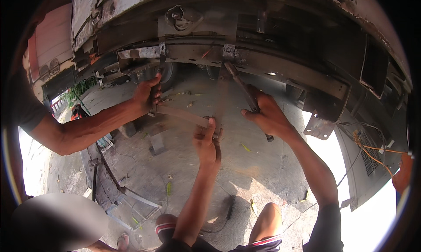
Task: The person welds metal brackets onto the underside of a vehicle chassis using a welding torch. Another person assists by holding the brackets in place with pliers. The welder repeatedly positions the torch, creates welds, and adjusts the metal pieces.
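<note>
My left hand is closed around the lower right corner of a U-shaped metal bracket, which hangs beneath a rusty vehicle beam. My right hand grips a hammer by its handle, held at a slant. The hammer's head is up by the beam, beside the bracket's right upright; whether they touch I cannot tell. At the bracket's left upright, another person's hand holds on near the lower corner.
The other person stands at the left. A metal frame lies on the concrete floor, with cables and leaves around. Overhead runs the vehicle's underside; a perforated mounting plate hangs at its right. Orange wire dangles farther right.
</note>
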Tool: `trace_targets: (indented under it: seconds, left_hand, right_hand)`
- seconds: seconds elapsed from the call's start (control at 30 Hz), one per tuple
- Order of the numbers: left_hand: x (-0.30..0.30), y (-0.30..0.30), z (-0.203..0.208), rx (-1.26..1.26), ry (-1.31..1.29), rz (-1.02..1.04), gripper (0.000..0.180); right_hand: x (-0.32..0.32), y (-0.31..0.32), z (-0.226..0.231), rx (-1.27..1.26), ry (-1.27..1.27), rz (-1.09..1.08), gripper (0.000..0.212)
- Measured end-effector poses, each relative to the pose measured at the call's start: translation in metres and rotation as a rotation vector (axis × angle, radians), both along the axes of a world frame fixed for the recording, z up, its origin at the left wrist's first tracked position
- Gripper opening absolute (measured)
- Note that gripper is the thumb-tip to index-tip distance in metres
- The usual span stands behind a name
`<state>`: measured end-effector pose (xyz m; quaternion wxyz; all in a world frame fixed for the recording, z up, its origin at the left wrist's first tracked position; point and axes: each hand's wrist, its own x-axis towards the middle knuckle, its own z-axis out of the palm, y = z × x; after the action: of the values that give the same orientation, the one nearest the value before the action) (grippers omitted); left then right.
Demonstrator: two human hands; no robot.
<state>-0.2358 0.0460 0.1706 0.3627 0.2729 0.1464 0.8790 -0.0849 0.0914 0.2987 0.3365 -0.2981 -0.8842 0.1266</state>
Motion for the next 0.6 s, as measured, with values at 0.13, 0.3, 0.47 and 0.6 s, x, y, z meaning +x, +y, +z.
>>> trace_targets:
  seconds: [0.13, 0.3, 0.47, 0.6]
  left_hand:
    - [-0.001, 0.004, -0.003, 0.016, 0.014, -0.001, 0.017]
    - [0.0, 0.009, -0.005, 0.005, 0.003, 0.029, 0.017]
    - [0.001, 0.01, -0.004, -0.017, -0.01, 0.03, 0.017]
    - [0.002, 0.013, -0.004, -0.039, -0.006, 0.037, 0.019]
  right_hand:
    - [0.001, 0.001, 0.002, -0.004, -0.057, -0.023, 0.063]
    - [-0.005, 0.015, -0.004, 0.109, 0.043, 0.01, 0.056]
    - [-0.009, 0.026, -0.011, 0.22, 0.086, 0.039, 0.057]
    - [-0.006, 0.026, -0.011, 0.193, 0.084, 0.026, 0.054]
